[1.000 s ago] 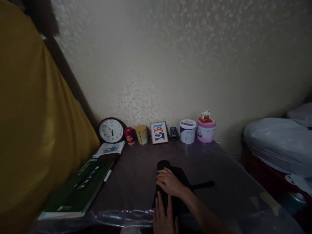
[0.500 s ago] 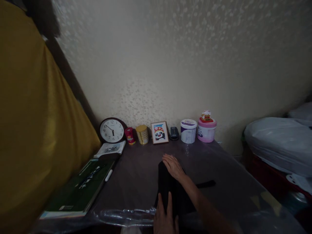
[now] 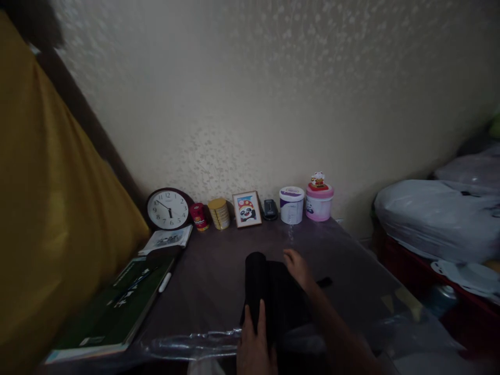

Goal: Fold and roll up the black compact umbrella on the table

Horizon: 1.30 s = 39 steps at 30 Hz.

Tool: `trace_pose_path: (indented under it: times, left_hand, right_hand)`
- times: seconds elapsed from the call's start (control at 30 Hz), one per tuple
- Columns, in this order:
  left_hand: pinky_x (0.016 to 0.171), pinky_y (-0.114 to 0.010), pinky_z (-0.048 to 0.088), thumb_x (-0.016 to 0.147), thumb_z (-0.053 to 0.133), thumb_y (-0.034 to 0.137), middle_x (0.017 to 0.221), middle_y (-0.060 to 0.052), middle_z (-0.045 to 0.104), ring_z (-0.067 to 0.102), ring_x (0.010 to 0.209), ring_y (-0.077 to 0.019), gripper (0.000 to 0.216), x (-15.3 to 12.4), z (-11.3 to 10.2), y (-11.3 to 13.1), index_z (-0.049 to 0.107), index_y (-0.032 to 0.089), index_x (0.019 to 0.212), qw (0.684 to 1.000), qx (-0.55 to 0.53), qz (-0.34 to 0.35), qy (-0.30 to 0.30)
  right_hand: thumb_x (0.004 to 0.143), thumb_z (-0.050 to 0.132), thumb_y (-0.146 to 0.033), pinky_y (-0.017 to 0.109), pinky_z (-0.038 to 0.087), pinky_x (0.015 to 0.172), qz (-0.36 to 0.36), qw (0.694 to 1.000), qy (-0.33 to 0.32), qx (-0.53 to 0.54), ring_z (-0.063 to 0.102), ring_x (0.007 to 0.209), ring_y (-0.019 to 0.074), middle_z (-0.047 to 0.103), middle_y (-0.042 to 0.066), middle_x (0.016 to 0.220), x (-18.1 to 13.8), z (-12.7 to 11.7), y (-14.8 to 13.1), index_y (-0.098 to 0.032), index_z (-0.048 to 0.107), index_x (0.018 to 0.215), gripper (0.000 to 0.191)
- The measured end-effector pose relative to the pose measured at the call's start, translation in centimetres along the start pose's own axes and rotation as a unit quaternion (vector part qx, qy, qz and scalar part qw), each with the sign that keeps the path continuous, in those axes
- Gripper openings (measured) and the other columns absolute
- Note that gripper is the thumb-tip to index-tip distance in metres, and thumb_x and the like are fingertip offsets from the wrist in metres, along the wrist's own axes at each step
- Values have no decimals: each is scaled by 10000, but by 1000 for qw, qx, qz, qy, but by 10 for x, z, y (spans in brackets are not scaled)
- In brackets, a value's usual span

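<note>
A soft black piece of fabric lies near the front of the table, its left side a thick roll [image 3: 255, 273] and its right side a flat part [image 3: 285, 297]. Resting on the near end of the roll is my left hand [image 3: 255, 344], fingers stretched and spread. My right hand [image 3: 299, 268] is at the far right edge of the flat part, with curled fingers; whether they pinch the fabric is unclear. A dark strap [image 3: 325, 282] sticks out to the right, beyond my right forearm.
Along the wall stand a clock [image 3: 167, 210], a red can [image 3: 199, 217], a gold tin [image 3: 219, 214], a panda picture frame [image 3: 247, 209] and two tubs [image 3: 291, 207]. Green books [image 3: 117, 307] and a white pen [image 3: 164, 282] lie left, beside a yellow curtain [image 3: 58, 208]. The table [image 3: 219, 271] has a plastic cover.
My right hand has come off the top of the black roll and moved right, its fingers now curled. My left hand stays on the roll. The view has shifted slightly.
</note>
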<state>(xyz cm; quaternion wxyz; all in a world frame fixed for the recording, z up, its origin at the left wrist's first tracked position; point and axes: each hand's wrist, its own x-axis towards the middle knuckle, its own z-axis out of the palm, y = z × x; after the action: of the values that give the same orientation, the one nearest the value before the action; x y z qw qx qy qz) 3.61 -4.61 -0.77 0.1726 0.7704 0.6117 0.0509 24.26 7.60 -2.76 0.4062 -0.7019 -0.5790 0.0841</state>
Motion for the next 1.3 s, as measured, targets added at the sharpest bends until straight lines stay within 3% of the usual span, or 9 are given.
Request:
trace_pose_path:
  times: [0.13,0.23,0.53,0.73,0.8,0.87,0.97,1.13,1.3]
  left_hand:
    - [946,-329,338,685,388,-12,1463,-132,106,278,1292,-220,815,-1,1,-2,58,284,1370,1000,10,0,10]
    - [947,-309,329,678,368,-24,1463,-139,101,280,1290,-226,806,-1,1,-3,71,248,1376,1000,-1,14,10]
    - [953,-399,308,695,444,66,1418,-104,272,398,1195,-270,781,-2,-11,-5,123,306,1366,999,40,6,28]
    - [875,-234,401,733,377,30,1448,-133,169,454,1177,-178,757,0,-11,-12,57,247,1384,996,-84,5,-22]
    - [867,-217,404,730,373,24,1446,-134,175,473,1161,-173,759,0,-11,-14,57,237,1386,994,-105,11,-26]
    - [881,-218,398,726,380,25,1442,-115,199,435,1196,-170,768,1,-11,-17,54,244,1386,992,-120,8,-28]
    - [918,-219,377,729,382,38,1434,-87,225,366,1246,-155,761,4,-10,-22,60,250,1385,989,-146,15,-25]
    - [967,-216,332,719,387,34,1418,-88,261,362,1246,-151,757,6,-6,-29,81,214,1388,986,-166,29,-14]
    - [946,-204,344,719,387,37,1443,-87,211,413,1213,-156,767,6,-7,-26,61,219,1389,988,-150,25,-25]
  right_hand:
    - [761,394,-235,323,451,744,39,999,-26,-2,616,785,203,669,86,803,-33,-24,24,-167,631,829,255]
    - [773,377,-278,289,455,645,59,997,-55,13,616,680,186,664,54,703,-51,-28,24,-172,633,783,278]
    - [817,372,-381,268,443,691,83,993,-81,30,622,784,192,679,65,810,-53,-25,3,-164,626,805,334]
    - [796,439,-246,327,432,727,90,993,-70,-38,610,856,242,659,107,877,-64,-25,4,-155,606,912,224]
    - [816,412,-218,356,425,777,44,995,-38,-82,589,900,251,638,120,933,-67,-26,-5,-157,602,948,239]
    - [843,378,-194,362,399,863,-53,993,-20,-104,562,948,224,621,93,987,-67,-24,-16,-188,598,978,258]
    - [863,371,-181,339,370,933,-165,980,-70,-83,519,1033,180,595,39,1099,-64,-16,-25,-239,594,1021,280]
    - [866,387,-218,421,341,966,-126,975,-126,-132,446,1157,222,515,73,1254,-55,2,-18,-220,557,1139,321]
    - [876,382,-242,441,264,1026,-181,961,-169,-121,385,1221,204,460,65,1312,-72,-4,-20,-248,490,1218,358]
